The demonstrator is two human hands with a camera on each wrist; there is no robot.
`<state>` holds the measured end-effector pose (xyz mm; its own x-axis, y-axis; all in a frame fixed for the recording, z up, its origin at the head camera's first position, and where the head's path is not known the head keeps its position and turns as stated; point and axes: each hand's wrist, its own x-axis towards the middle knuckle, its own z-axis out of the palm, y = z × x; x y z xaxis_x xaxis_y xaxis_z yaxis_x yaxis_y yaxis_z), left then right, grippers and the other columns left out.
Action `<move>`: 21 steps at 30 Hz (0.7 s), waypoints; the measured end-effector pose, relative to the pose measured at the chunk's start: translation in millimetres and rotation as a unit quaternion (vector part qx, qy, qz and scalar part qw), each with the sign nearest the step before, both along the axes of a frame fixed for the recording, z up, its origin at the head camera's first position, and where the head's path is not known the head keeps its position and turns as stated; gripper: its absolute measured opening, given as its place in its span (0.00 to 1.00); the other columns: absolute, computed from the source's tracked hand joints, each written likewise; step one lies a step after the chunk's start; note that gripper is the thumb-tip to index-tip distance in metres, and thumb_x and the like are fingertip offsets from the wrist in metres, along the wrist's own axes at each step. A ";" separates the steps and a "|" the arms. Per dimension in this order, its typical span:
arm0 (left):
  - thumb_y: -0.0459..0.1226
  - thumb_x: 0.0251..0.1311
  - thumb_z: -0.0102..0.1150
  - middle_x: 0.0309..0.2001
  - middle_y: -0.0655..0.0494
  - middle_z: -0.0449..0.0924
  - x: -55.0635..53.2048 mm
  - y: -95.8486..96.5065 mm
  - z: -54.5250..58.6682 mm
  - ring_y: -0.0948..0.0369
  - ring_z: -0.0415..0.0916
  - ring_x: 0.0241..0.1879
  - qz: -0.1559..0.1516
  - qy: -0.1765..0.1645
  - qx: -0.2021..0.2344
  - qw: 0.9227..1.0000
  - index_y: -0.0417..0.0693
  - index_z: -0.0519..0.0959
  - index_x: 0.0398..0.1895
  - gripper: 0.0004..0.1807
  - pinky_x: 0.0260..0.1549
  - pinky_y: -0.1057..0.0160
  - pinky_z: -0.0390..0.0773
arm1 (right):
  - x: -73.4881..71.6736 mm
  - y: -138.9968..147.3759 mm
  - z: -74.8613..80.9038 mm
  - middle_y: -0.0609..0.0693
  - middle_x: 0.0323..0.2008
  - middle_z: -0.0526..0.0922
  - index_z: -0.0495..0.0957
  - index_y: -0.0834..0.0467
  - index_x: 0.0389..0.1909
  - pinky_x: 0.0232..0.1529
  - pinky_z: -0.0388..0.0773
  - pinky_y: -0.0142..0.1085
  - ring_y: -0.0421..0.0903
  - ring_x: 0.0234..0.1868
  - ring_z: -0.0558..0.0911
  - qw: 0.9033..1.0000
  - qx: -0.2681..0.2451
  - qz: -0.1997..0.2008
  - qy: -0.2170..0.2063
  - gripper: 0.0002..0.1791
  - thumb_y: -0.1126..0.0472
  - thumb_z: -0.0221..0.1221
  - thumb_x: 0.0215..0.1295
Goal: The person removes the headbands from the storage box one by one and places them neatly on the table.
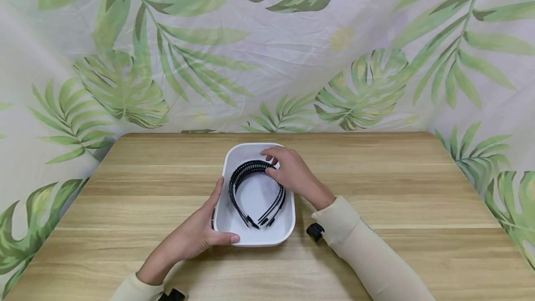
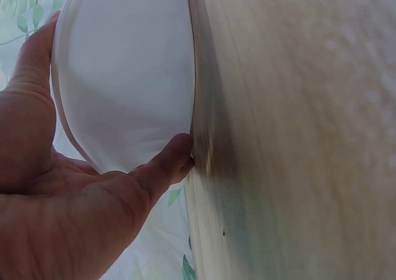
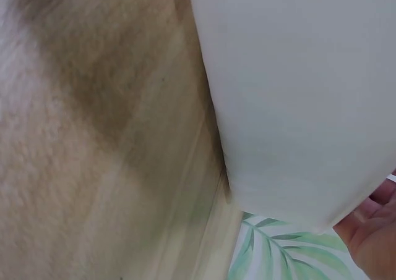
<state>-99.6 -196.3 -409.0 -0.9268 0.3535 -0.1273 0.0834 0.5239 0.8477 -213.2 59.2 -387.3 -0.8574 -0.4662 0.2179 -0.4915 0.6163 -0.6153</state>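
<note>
A white plastic bin (image 1: 256, 241) with rounded corners sits on the wooden table. Inside it lie several black headbands (image 1: 236, 182), nested together with their ends toward the near side. My left hand (image 1: 199, 231) grips the bin's near left corner, thumb at the near rim and fingers along the left wall. In the left wrist view, the left hand (image 2: 93, 193) spans the bin's wall (image 2: 130, 70). Over the far right of the bin is my right hand (image 1: 292, 167), its fingers bent and parted, thumb tip right at the top of the headbands. The right wrist view shows mostly the bin's outer wall (image 3: 297, 101).
The wood-grain table (image 1: 397, 175) extends on both sides of the bin. Behind it hangs a pale cloth (image 1: 284, 59) printed with green leaves. Black wrist devices show at both sleeves, the right one (image 1: 315, 231) beside the bin.
</note>
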 end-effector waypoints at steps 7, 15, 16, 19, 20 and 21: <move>0.46 0.50 0.83 0.86 0.39 0.36 0.1 -0.5 -0.5 0.45 0.61 0.74 -0.001 0.000 -0.002 1.000 0.53 0.28 0.86 0.77 0.60 0.82 0.60 | -1.7 -1.6 -2.6 0.56 0.46 0.87 0.83 0.64 0.59 0.47 0.82 0.41 0.50 0.44 0.85 1.000 0.001 0.001 0.013 0.21 0.71 0.66 0.64; 0.45 0.50 0.83 0.86 0.39 0.35 0.0 -0.4 0.4 0.45 0.63 0.73 -0.003 -0.001 -0.003 1.000 0.54 0.27 0.86 0.77 0.60 0.81 0.62 | -4.1 -3.0 -5.0 0.55 0.45 0.87 0.85 0.63 0.57 0.46 0.80 0.40 0.49 0.43 0.83 1.000 0.006 0.003 0.016 0.19 0.72 0.65 0.64; 0.45 0.51 0.83 0.86 0.39 0.35 0.0 -0.4 0.6 0.45 0.63 0.73 -0.003 -0.001 -0.002 1.000 0.54 0.27 0.86 0.77 0.60 0.80 0.63 | -4.6 -3.2 -5.5 0.55 0.45 0.87 0.85 0.63 0.57 0.46 0.80 0.40 0.49 0.43 0.82 1.000 0.007 0.003 0.017 0.19 0.72 0.65 0.64; 0.45 0.51 0.83 0.86 0.39 0.35 0.3 -0.4 1.1 0.45 0.64 0.72 -0.004 -0.004 -0.001 1.000 0.54 0.27 0.86 0.77 0.60 0.79 0.64 | -6.3 -3.8 -6.7 0.55 0.44 0.87 0.85 0.63 0.56 0.46 0.79 0.41 0.49 0.42 0.82 1.000 0.010 0.005 0.021 0.19 0.72 0.64 0.64; 0.45 0.51 0.83 0.86 0.39 0.35 0.2 -0.4 1.2 0.45 0.64 0.72 -0.004 -0.004 -0.002 1.000 0.54 0.27 0.86 0.77 0.60 0.79 0.65 | -6.8 -4.0 -7.0 0.55 0.44 0.86 0.85 0.63 0.56 0.46 0.79 0.41 0.50 0.42 0.82 1.000 0.011 0.006 0.022 0.18 0.72 0.64 0.64; 0.45 0.51 0.83 0.86 0.39 0.34 0.3 -0.3 1.4 0.45 0.64 0.72 -0.003 -0.004 -0.002 1.000 0.54 0.27 0.86 0.77 0.60 0.78 0.65 | -7.2 -4.1 -7.2 0.55 0.44 0.86 0.85 0.63 0.55 0.46 0.79 0.41 0.50 0.42 0.82 1.000 0.012 0.007 0.023 0.18 0.72 0.64 0.64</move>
<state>-99.4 -196.6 -407.7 -0.9232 0.3593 -0.1364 0.0802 0.5273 0.8459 -220.4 55.1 -394.5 -0.8403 -0.4831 0.2459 -0.5274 0.6237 -0.5769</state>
